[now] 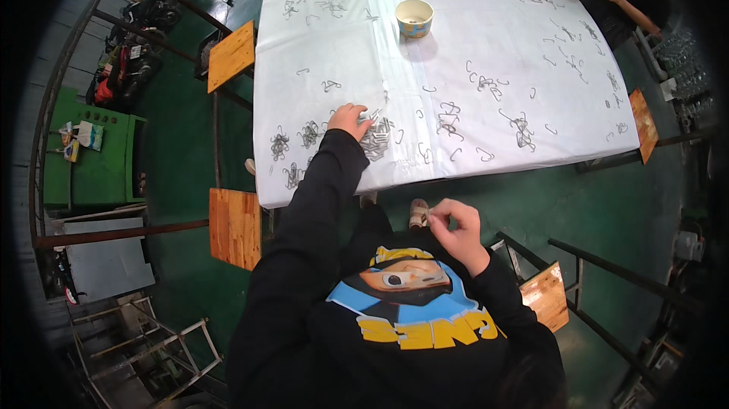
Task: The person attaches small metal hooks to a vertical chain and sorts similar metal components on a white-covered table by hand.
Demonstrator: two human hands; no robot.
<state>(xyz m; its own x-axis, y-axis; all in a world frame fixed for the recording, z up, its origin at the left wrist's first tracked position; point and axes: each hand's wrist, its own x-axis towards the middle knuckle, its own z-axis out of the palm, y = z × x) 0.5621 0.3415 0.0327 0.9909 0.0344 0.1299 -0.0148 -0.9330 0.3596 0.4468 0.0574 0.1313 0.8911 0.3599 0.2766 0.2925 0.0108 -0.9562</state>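
The pile (377,145) lies just right of the nearer left hand (348,121); right hand (460,233) pinches; I cannot tell either's hold.

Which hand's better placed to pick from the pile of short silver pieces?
Left, probably: the left hand is at the silver pile; the right hand is off the tabletop.

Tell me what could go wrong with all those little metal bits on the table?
The left hand is at a pile of small metal pieces near the front edge of the white table; a bump might spill some onto the green floor. Nearby curved hooks lie in overlapping clumps, so they could tangle.
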